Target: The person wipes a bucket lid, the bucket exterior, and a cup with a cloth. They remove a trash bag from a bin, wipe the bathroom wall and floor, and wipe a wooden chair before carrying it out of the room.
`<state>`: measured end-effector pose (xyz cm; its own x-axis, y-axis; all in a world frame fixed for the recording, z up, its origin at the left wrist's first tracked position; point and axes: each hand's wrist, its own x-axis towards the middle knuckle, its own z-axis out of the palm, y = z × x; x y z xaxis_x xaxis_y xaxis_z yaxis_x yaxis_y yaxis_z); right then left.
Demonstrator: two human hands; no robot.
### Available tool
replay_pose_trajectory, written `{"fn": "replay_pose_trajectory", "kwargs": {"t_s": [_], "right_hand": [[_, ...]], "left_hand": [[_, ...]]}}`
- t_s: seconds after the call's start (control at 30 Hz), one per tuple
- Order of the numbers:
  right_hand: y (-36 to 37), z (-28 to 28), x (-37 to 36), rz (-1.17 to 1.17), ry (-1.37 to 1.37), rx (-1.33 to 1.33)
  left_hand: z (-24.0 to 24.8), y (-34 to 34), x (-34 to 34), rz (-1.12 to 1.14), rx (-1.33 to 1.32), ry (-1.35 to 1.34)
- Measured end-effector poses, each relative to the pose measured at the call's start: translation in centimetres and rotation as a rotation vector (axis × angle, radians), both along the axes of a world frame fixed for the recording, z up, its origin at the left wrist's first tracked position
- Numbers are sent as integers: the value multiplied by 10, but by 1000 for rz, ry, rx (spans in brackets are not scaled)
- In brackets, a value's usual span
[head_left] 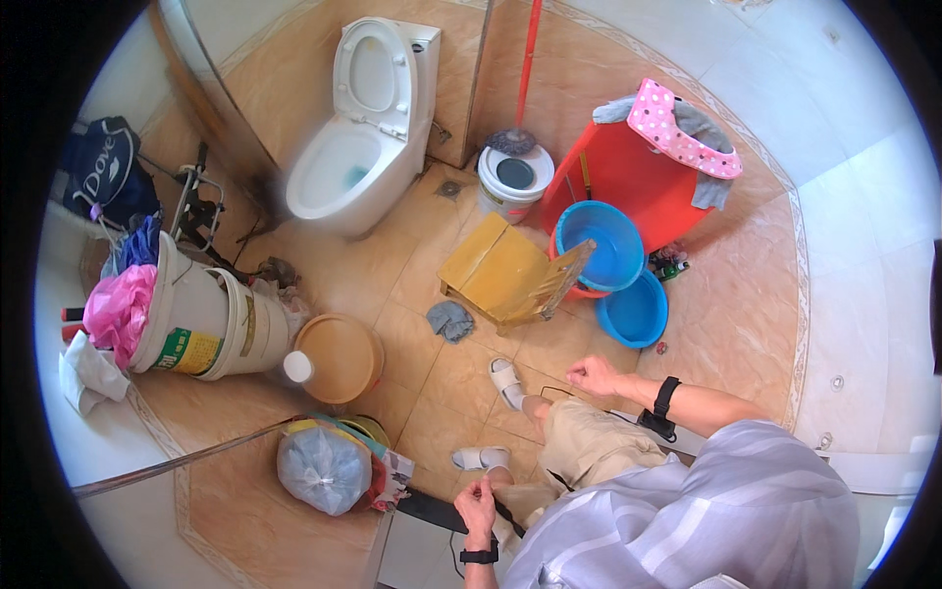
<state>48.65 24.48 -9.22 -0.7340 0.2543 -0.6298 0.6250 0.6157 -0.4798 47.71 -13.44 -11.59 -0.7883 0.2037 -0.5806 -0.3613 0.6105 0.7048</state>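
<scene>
Currently left hand (475, 508) and right hand (596, 376) curl loosely inward, nothing visibly held; wooden chair (496, 263) ahead of right fingers (577, 374), apart.

Centre floor, the low yellow wooden chair (494, 263); just before it, a crumpled grey cloth (450, 321). To its right, the higher round blue plastic basin (610, 236), seemingly atop a red plastic bucket (589, 293); behind, a round white plastic bucket (506, 203); back left, the white ceramic toilet (339, 172).

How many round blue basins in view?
2: the upper basin in front of the large red tub, and the lower basin just below it in the picture, partly overlapped by it. More could be hidden beneath.
</scene>
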Motion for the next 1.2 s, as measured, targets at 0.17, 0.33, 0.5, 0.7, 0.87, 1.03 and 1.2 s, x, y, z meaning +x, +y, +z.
{"fn": "replay_pose_trajectory", "kwargs": {"t_s": [0.17, 0.33, 0.5, 0.7, 0.87, 1.03, 1.2], "right_hand": [[48, -38, -8, -412, -17, -99], [101, -76, -56, -555, 19, -114], [136, -115, -79, -827, -38, -153], [158, -128, -110, -984, -72, -709], [137, -140, -130, -1457, 29, -862], [143, -152, -130, -1567, 67, -944], [133, -155, -125, -1546, 80, -990]], "left_hand": [[15, 11, 5, 76, -31, -34], [8, 29, 26, 237, -19, -135], [15, 82, 16, 234, 17, -189], [31, 130, -17, 238, 20, -172], [35, 136, -33, 285, 37, -241], [25, 137, -62, 203, 70, -234], [15, 120, -96, 147, 68, -171]]}}
